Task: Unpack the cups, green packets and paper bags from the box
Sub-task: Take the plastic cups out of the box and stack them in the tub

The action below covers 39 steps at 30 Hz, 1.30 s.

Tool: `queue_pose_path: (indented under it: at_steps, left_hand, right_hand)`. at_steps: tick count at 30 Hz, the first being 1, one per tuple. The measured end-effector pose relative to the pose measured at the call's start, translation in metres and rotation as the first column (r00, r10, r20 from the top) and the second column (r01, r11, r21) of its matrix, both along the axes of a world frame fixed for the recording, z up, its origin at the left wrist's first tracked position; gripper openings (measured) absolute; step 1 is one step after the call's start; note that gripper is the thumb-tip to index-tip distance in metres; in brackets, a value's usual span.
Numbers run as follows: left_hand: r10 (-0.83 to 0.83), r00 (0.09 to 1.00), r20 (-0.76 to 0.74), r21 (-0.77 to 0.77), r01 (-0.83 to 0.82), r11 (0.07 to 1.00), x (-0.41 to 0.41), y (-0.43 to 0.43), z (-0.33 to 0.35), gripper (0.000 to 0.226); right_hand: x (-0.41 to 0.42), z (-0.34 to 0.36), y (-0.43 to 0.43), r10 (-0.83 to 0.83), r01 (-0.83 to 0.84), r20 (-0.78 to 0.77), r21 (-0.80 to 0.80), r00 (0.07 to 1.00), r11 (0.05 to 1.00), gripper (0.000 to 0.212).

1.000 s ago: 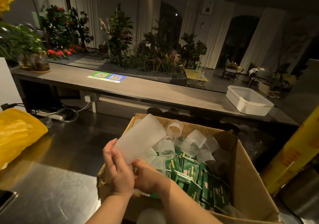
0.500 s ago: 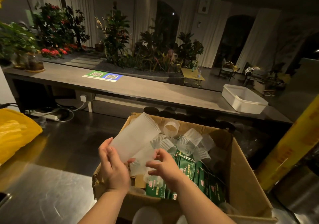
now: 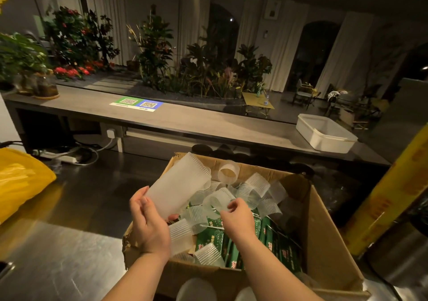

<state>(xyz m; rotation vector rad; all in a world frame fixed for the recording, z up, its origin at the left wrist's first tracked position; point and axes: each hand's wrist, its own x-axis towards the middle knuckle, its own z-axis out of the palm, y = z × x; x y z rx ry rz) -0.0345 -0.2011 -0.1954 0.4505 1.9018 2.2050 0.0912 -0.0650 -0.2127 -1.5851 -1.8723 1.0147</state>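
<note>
Cups (image 3: 178, 189): translucent frosted white, ribbed bands.
Packets (image 3: 208, 237): green, white and red print.
Box (image 3: 324, 242): plain brown cardboard.
Bag (image 3: 20, 180), left edge: yellow.
Tub (image 3: 324, 136), upper right: white.
Sheet (image 3: 136, 103), upper centre-left: green and blue halves, QR patterns.

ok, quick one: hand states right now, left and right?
Left hand: closed, gripping the stack of cups.
Right hand: closed, pinching a single cup over the box.
</note>
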Motion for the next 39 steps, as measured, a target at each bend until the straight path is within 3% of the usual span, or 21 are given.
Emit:
queue_pose_path:
  at_steps: [2, 5, 9, 11, 14, 15, 17, 20, 23, 25, 30, 35, 39]
  left_hand:
    - [-0.005, 1.000, 0.000, 0.002, 0.005, 1.000, 0.000, 0.000, 0.000, 0.047]
    - [-0.019, 1.000, 0.010, 0.006, 0.019, 1.000, 0.000, -0.001, 0.002, 0.052]
    - [-0.033, 0.999, 0.017, -0.002, 0.033, 0.999, 0.000, -0.002, 0.004, 0.053]
    - [-0.039, 0.999, 0.015, -0.002, 0.039, 0.999, -0.001, -0.002, 0.004, 0.057]
    - [-0.049, 0.999, 0.015, 0.000, 0.049, 0.999, -0.001, 0.000, 0.004, 0.057]
    - [-0.053, 0.998, 0.022, 0.002, 0.053, 0.999, -0.002, 0.001, 0.003, 0.052]
    - [-0.055, 0.998, 0.036, -0.004, 0.055, 0.998, -0.003, 0.004, 0.002, 0.033]
    - [-0.083, 0.996, 0.022, -0.039, 0.083, 0.996, -0.006, 0.005, 0.000, 0.022]
    - [-0.156, 0.988, 0.000, -0.081, 0.156, 0.984, -0.007, 0.004, -0.002, 0.025]
    - [-0.213, 0.977, -0.011, -0.110, 0.210, 0.971, -0.006, 0.003, -0.002, 0.023]
    - [-0.275, 0.961, -0.003, -0.140, 0.272, 0.952, -0.002, 0.003, 0.002, 0.021]
    - [-0.266, 0.964, 0.021, -0.178, 0.265, 0.948, -0.006, 0.004, -0.001, 0.025]
    - [-0.294, 0.954, 0.051, -0.184, 0.299, 0.937, -0.007, 0.005, -0.002, 0.028]
  right_hand:
    - [-0.007, 0.004, 0.005, 0.112, -0.126, 0.102, 0.144, 0.989, 0.982, 0.039]
    - [-0.017, 0.001, 0.009, 0.234, -0.290, 0.306, 0.151, 0.923, 0.945, 0.077]
    - [-0.016, -0.022, 0.020, 0.189, -0.213, 0.373, 0.023, 0.908, 0.977, 0.074]
    - [-0.009, -0.027, 0.024, 0.193, -0.173, 0.301, -0.092, 0.934, 0.981, 0.075]
    - [0.002, -0.026, 0.027, 0.262, -0.223, 0.240, -0.178, 0.935, 0.958, 0.030]
    - [0.006, -0.025, 0.028, 0.262, -0.233, 0.150, -0.186, 0.953, 0.954, 0.020]
    - [0.014, -0.014, 0.027, 0.183, -0.230, -0.210, -0.228, 0.961, 0.946, 0.016]
    - [0.023, 0.012, 0.025, -0.019, -0.200, -0.636, -0.271, 0.772, 0.942, 0.013]
    - [0.025, 0.041, 0.021, -0.054, -0.287, -0.834, -0.249, 0.549, 0.925, 0.016]
    - [0.022, 0.057, 0.018, 0.029, -0.317, -0.853, -0.162, 0.522, 0.934, 0.027]
    - [0.015, 0.068, 0.009, 0.232, -0.332, -0.672, -0.022, 0.703, 0.943, 0.052]
    - [0.010, 0.071, -0.002, 0.322, -0.391, -0.601, 0.018, 0.731, 0.920, 0.047]
    - [0.008, 0.066, -0.005, 0.244, -0.381, -0.671, -0.062, 0.700, 0.923, 0.039]
